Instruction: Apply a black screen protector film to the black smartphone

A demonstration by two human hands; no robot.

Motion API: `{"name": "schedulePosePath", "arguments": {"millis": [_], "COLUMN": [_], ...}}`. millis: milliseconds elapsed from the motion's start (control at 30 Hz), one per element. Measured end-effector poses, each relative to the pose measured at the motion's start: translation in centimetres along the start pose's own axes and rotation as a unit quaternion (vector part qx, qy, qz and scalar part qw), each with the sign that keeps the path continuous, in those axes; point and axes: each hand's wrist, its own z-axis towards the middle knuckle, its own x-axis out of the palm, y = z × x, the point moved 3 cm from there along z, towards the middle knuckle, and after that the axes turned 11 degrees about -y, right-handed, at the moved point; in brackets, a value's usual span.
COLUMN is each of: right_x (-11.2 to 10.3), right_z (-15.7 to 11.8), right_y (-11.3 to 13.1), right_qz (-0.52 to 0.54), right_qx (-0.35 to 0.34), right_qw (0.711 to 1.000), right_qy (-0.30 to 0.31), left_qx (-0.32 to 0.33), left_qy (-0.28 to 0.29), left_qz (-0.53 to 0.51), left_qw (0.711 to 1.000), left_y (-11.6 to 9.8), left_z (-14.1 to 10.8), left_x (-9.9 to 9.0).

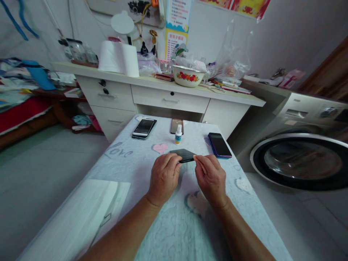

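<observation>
Between both hands a dark, flat, phone-like slab (185, 155) is held tilted, just above the table cloth. My left hand (165, 174) pinches its near left edge, thumb and fingers closed. At its right corner, my right hand (210, 175) grips with thumb and forefinger; whether a small thing is also in those fingers is hidden. Just beyond stands a small white spray bottle (178, 135) with a blue and yellow label. Behind that lies a gold-brown phone (174, 125). Stacked phones (144, 128) rest at the far left, and a dark-screened phone (219, 145) lies to the right.
The table (168, 224) has a pale patterned cloth, with a whitish sheet (78, 214) at its left. Behind stands a white desk (108, 105) bearing paper rolls (130, 59) and a flowered bowl (187, 77). A washing machine (304, 137) stands close on the right.
</observation>
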Motion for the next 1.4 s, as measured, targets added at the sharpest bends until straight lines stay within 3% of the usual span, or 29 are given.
{"name": "schedulePosePath", "arguments": {"millis": [233,767,1033,1400], "right_x": [0.2,1.3,0.7,-0.1], "right_z": [-0.1,-0.9,-0.4,0.2], "right_y": [0.7,2.3,1.4,0.0], "right_qz": [0.001,0.029,0.022,-0.017], "right_qx": [-0.008,-0.045,-0.024,-0.008], "right_qw": [1.000,0.998,0.999,1.000], "right_qy": [-0.010,0.028,0.035,-0.009], "left_qx": [0.002,-0.003,0.006,-0.001], "left_qy": [0.000,-0.003,-0.003,-0.005], "left_qz": [0.002,-0.018,-0.010,-0.004], "left_qw": [1.000,1.000,1.000,1.000], "left_y": [0.0,-0.2,-0.1,0.1], "left_z": [0.0,0.0,0.0,0.0], "left_x": [0.0,0.1,0.1,0.1]}}
